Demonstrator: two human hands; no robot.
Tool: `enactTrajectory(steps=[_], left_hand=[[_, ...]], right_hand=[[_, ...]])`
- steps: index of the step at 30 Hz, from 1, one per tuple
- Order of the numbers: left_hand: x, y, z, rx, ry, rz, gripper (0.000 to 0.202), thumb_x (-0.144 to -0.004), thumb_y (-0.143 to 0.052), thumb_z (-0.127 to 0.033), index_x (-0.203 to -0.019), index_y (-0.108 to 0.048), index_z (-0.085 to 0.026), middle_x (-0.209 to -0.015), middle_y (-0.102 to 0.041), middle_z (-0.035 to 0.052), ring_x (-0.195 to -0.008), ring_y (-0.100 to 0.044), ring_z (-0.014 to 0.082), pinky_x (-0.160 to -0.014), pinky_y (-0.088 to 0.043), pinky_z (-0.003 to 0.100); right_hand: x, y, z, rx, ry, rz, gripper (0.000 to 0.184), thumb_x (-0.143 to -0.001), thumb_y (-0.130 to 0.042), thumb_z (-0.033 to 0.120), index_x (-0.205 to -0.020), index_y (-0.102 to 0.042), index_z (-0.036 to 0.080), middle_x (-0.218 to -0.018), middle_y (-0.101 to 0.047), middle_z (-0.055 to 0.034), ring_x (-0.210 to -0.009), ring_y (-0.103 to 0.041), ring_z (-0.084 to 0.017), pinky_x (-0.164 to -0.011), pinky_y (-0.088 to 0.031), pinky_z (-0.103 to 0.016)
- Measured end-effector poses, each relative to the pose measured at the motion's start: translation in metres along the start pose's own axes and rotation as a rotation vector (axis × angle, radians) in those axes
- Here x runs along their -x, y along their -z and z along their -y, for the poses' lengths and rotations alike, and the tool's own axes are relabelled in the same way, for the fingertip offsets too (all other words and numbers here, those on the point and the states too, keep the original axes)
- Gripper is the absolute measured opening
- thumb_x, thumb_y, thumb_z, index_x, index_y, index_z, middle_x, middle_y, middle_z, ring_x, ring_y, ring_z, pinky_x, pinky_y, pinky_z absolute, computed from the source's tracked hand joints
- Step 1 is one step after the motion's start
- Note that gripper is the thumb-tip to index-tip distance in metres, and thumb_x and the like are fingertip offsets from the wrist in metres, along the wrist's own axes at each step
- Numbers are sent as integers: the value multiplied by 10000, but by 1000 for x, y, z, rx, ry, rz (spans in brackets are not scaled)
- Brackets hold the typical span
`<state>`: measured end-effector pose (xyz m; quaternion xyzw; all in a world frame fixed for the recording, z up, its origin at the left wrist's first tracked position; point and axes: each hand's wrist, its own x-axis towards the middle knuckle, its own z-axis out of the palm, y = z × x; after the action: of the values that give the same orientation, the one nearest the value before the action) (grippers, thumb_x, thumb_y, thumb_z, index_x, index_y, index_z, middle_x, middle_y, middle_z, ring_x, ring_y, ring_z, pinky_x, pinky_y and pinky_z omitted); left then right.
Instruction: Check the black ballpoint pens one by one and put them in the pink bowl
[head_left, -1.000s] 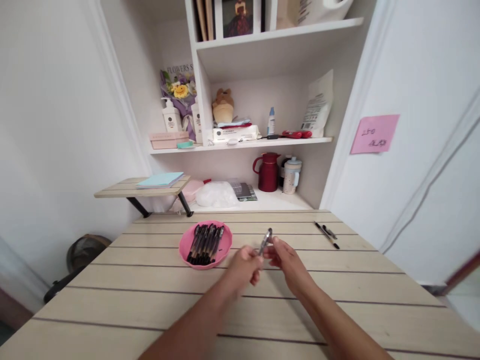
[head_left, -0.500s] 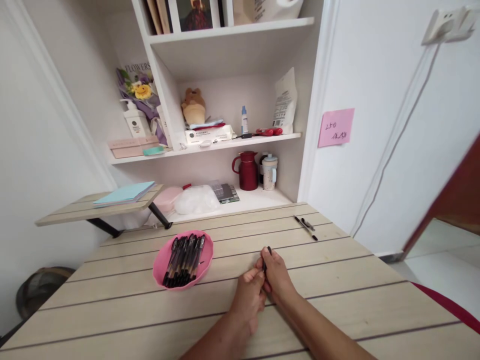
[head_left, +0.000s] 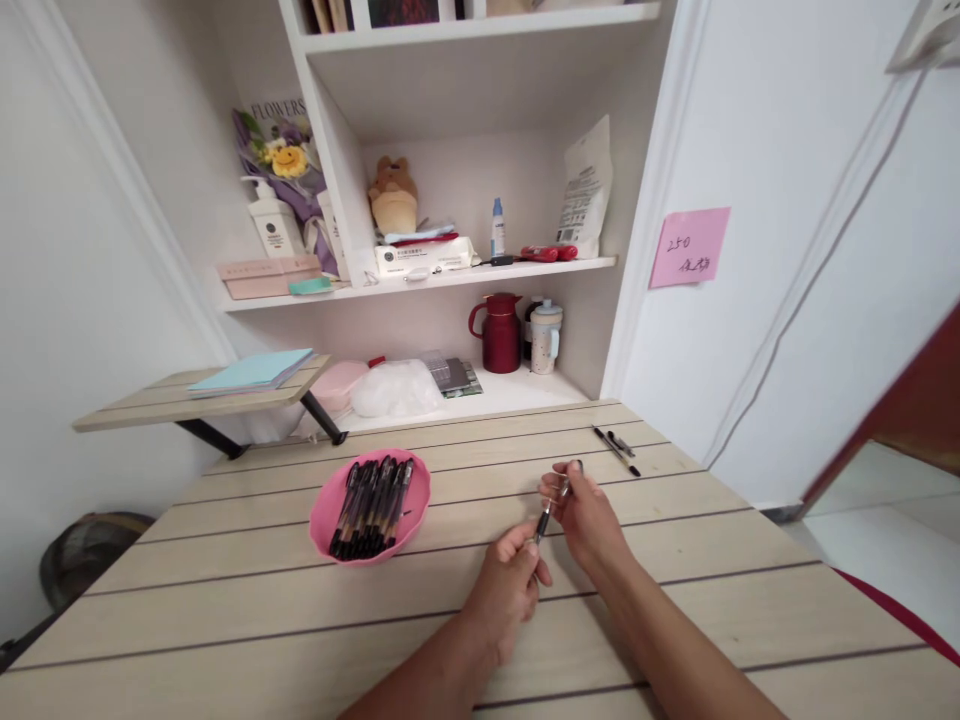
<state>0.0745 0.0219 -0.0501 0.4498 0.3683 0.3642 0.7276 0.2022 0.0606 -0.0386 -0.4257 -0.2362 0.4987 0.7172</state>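
Observation:
Over the wooden desk I pinch a pen (head_left: 541, 527) in my left hand (head_left: 508, 578), its black grip pointing up and away from me. Just beyond its tip, my right hand (head_left: 589, 510) is closed on a small dark piece that looks like the pen cap (head_left: 568, 484), partly covered by the fingers. A narrow gap separates the cap from the pen. To the left stands a pink bowl (head_left: 318, 520) with several black-capped pens (head_left: 373, 505) lying side by side in it. Farther right on the desk lie a loose pen (head_left: 616, 451) and a short dark cap-like piece (head_left: 621, 443).
A small raised shelf (head_left: 150, 402) with light-blue paper (head_left: 255, 370) stands at the desk's (head_left: 300, 640) left. Behind the desk is a white shelf unit (head_left: 480, 280) holding a red jug (head_left: 501, 335), a cup (head_left: 545, 338) and a plastic bag (head_left: 397, 388). A pink note (head_left: 688, 247) sticks to the wall.
My hands have come apart: the right moved up and to the right with the cap, baring the pen's front end in my left hand. The camera view has shifted slightly.

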Motion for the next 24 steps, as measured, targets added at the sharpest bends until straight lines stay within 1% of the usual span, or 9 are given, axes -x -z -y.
enactTrajectory(steps=[3,5,6,9,12,14,17,20,24], left_hand=[[0,1,-1,10,-3,-2,580,-691,-571,-452,-1187,-462,-171,-575,-478,-55,-319,-201,0,-343,-83,187],[0,2,-1,18,-14,-8,595,-681,-581,-461,-1185,-463,-169,-584,-482,-53,-324,-209,-2,-348,-84,188],[0,3,-1,21,-19,-9,597,-680,-582,-465,-1184,-464,-167,-586,-482,-52,-325,-211,-3,-351,-83,190],[-1,4,-1,27,-22,-10,571,-696,-567,-463,-1174,-471,-168,-585,-478,-51,-326,-215,-1,-357,-77,193],[-1,4,0,26,-18,-8,543,-708,-557,-449,-1167,-477,-170,-585,-481,-50,-325,-217,0,-359,-79,193],[-2,4,0,22,-16,-12,544,-706,-561,-449,-1164,-482,-167,-581,-482,-50,-325,-219,-1,-360,-79,192],[-3,4,2,15,-14,-23,543,-706,-561,-458,-1152,-493,-156,-574,-488,-46,-319,-217,-3,-355,-79,192],[-7,4,5,9,-4,-15,564,-695,-567,-472,-1147,-493,-143,-561,-493,-46,-302,-215,-1,-337,-79,193],[-10,6,9,13,-10,0,589,-684,-576,-483,-1147,-492,-129,-547,-494,-46,-289,-226,3,-319,-81,191]], right_hand=[[-12,13,-1,87,-37,-2,360,-719,-508,543,-816,-527,197,-573,-536,25,-409,-478,-89,-365,-373,-207],[-20,20,-4,267,-33,-11,355,-745,-469,527,-803,-535,183,-549,-508,26,-357,-406,-70,-336,-331,-202],[-25,23,-5,364,-29,-16,326,-751,-470,495,-792,-537,178,-551,-511,20,-362,-408,-71,-342,-333,-204],[-43,32,-1,590,-16,-46,164,-728,-519,336,-758,-545,177,-561,-548,-5,-450,-502,-110,-426,-402,-233],[-66,45,16,824,21,-80,64,-688,-538,227,-712,-574,179,-548,-578,-25,-539,-562,-157,-509,-430,-270],[-81,55,29,1020,56,-109,55,-669,-550,211,-660,-594,179,-560,-598,-45,-619,-585,-193,-559,-424,-288],[-98,65,41,1292,103,-171,77,-664,-554,215,-653,-614,169,-718,-646,-99,-813,-590,-246,-650,-408,-306],[-109,67,43,1495,125,-198,131,-688,-544,230,-741,-629,146,-916,-635,-159,-933,-563,-280,-702,-400,-326],[-118,62,39,1658,133,-183,189,-739,-523,249,-841,-631,132,-962,-621,-181,-949,-568,-273,-721,-407,-331]])
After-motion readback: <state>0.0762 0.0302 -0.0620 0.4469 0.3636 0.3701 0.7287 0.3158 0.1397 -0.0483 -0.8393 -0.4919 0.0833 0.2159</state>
